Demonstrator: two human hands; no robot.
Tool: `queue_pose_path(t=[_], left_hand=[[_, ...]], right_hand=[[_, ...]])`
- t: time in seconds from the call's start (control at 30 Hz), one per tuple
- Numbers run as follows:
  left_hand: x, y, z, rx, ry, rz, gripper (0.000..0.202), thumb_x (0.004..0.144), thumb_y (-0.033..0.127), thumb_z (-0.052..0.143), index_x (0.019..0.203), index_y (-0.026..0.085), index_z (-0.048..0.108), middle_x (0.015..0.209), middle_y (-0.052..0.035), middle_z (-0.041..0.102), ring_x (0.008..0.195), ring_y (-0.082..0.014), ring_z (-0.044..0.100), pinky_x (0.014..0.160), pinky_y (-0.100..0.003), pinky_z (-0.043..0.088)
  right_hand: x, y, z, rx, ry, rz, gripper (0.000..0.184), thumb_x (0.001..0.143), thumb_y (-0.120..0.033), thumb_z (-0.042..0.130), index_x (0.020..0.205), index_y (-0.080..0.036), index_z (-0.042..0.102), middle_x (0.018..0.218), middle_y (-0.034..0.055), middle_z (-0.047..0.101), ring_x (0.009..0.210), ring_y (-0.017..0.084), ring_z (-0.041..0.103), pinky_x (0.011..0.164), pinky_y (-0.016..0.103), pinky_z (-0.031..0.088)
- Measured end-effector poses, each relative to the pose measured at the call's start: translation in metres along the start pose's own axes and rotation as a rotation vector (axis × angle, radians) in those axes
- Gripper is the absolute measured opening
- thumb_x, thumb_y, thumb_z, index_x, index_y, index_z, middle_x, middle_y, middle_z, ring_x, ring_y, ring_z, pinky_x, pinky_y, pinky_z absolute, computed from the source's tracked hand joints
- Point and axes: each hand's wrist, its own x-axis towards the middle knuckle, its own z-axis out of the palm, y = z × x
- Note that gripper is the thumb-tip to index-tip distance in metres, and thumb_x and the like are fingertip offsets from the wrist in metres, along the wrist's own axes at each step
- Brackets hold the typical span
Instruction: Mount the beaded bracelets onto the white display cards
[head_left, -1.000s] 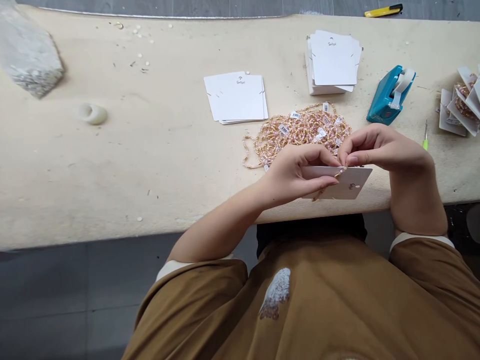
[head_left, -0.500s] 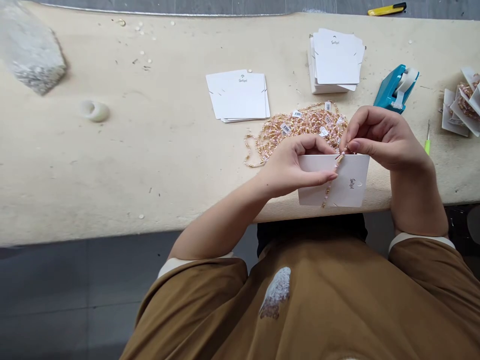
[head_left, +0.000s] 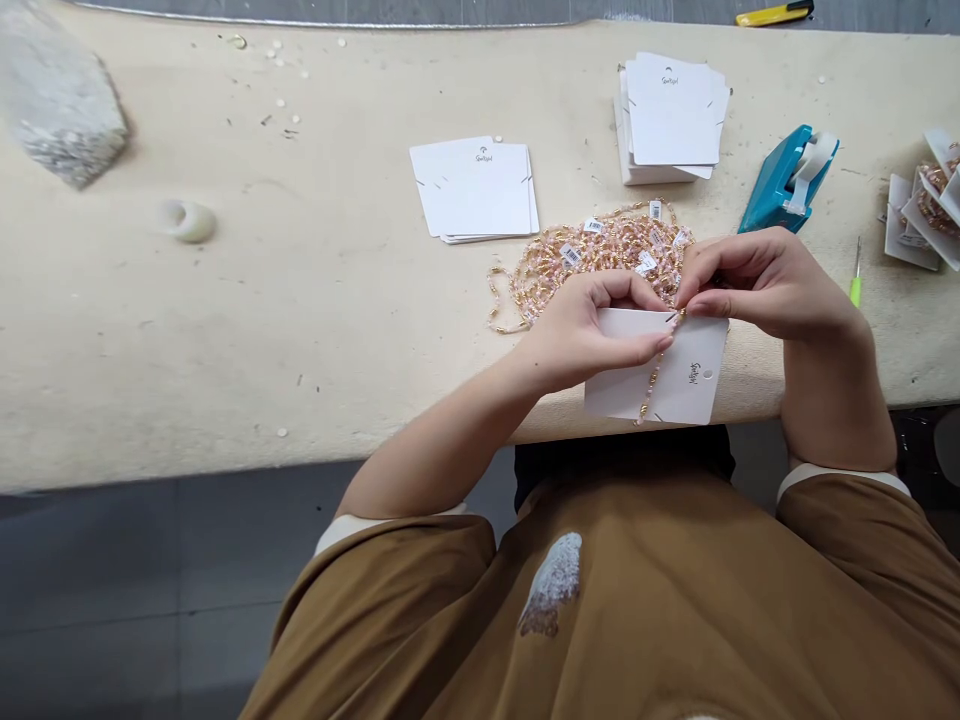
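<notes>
Head view, right of centre: left hand (head_left: 577, 325) pinches card (head_left: 684, 390), right hand (head_left: 776, 285) pinches bead string (head_left: 653, 378); hard tug could bend card.

Head camera: worn above the loose brown short-sleeved shirt (head_left: 675, 600), which fills the bottom of the frame, nearest the lens.
Facing: forward and steeply down across the long cream-coloured tabletop (head_left: 300, 300).
Bare hands: left (head_left: 570, 325) and right (head_left: 784, 288) at middle range, right of centre, seen from above.
Far limit: a strip of grey planked surface (head_left: 510, 12) along the top.
Side limits: a clear plastic bag (head_left: 64, 110) at left, beaded white cards (head_left: 911, 240) at right.
</notes>
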Motion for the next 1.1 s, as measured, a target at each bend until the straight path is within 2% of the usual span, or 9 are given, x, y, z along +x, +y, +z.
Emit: queue_pose_path(t=[0.2,0.4,0.57,0.67,0.73,0.83,0.9,1.0,1.1], left_hand=[[-0.001,-0.001,-0.002,0.075,0.040,0.040,0.052,0.052,0.052,0.098,0.078,0.016,0.070,0.083,-0.0016,0.073,0.072,-0.0073,0.060,0.062,-0.018,0.044],[-0.015,0.018,-0.006,0.292,0.338,0.317,0.024,0.072,0.037,0.083,0.077,0.019,0.067,0.076,0.0013,0.068,0.071,-0.0069,0.058,0.064,-0.022,0.050],[-0.010,0.007,-0.010,0.304,0.504,0.359,0.036,0.079,0.055,0.078,0.091,0.023,0.066,0.092,-0.0030,0.067,0.091,-0.0139,0.064,0.080,-0.032,0.060],[0.001,-0.014,-0.007,0.283,0.612,0.397,0.042,0.083,0.064,0.070,0.100,0.026,0.063,0.100,-0.0031,0.066,0.101,-0.0154,0.065,0.087,-0.033,0.060],[0.009,-0.026,-0.005,0.250,0.669,0.406,0.046,0.084,0.069,0.066,0.107,0.029,0.061,0.105,-0.0031,0.066,0.104,-0.0153,0.065,0.089,-0.032,0.060],[0.019,-0.037,-0.003,0.172,0.703,0.422,0.054,0.084,0.075,0.061,0.118,0.034,0.058,0.108,-0.0029,0.066,0.103,-0.0149,0.066,0.087,-0.030,0.059],[0.024,-0.039,-0.002,0.123,0.704,0.434,0.056,0.085,0.079,0.053,0.123,0.038,0.054,0.106,-0.0024,0.066,0.099,-0.0145,0.067,0.082,-0.029,0.059],[0.028,-0.041,0.000,0.076,0.642,0.444,0.059,0.088,0.083,0.037,0.131,0.044,0.047,0.114,-0.0030,0.066,0.100,-0.0156,0.067,0.077,-0.030,0.059],[0.027,-0.043,0.003,-0.028,0.558,0.436,0.055,0.089,0.080,0.039,0.132,0.047,0.045,0.128,-0.0025,0.062,0.103,-0.0161,0.067,0.076,-0.031,0.061]], right_hand=[[-0.003,0.001,0.005,-0.092,0.154,-0.027,0.025,0.082,-0.041,0.083,0.083,-0.018,0.075,0.077,0.0035,0.065,0.068,0.009,0.054,0.060,0.026,0.043],[-0.021,-0.012,-0.018,-0.562,0.220,-0.038,0.011,0.084,-0.032,0.081,0.092,-0.025,0.077,0.090,0.0029,0.071,0.070,0.011,0.054,0.064,0.032,0.040],[-0.024,-0.025,-0.033,-0.279,0.180,-0.178,0.014,0.084,-0.013,0.080,0.092,-0.024,0.081,0.086,0.0052,0.074,0.089,0.016,0.068,0.083,0.035,0.052],[-0.021,-0.045,-0.022,-0.149,0.180,-0.124,0.037,0.076,-0.009,0.084,0.109,-0.025,0.080,0.089,0.0027,0.072,0.084,0.012,0.069,0.082,0.028,0.058],[-0.019,-0.063,-0.007,-0.260,0.242,-0.064,0.039,0.077,-0.014,0.085,0.114,-0.025,0.078,0.093,0.0019,0.072,0.082,0.010,0.070,0.077,0.022,0.059],[-0.013,-0.086,0.015,-0.498,0.417,-0.013,0.017,0.090,-0.030,0.076,0.105,-0.021,0.076,0.092,0.0029,0.070,0.081,0.009,0.068,0.072,0.023,0.057],[-0.007,-0.097,0.026,-0.551,0.476,-0.029,0.018,0.091,-0.038,0.074,0.098,-0.021,0.075,0.087,0.0024,0.069,0.079,0.009,0.067,0.071,0.024,0.057],[0.004,-0.112,0.033,-0.545,0.434,-0.038,0.023,0.088,-0.041,0.078,0.096,-0.020,0.076,0.087,-0.0009,0.073,0.078,0.007,0.068,0.073,0.021,0.057],[0.017,-0.125,0.036,-0.497,0.309,-0.057,0.011,0.092,-0.030,0.073,0.093,-0.019,0.074,0.083,-0.0053,0.074,0.075,0.004,0.068,0.068,0.017,0.055]])
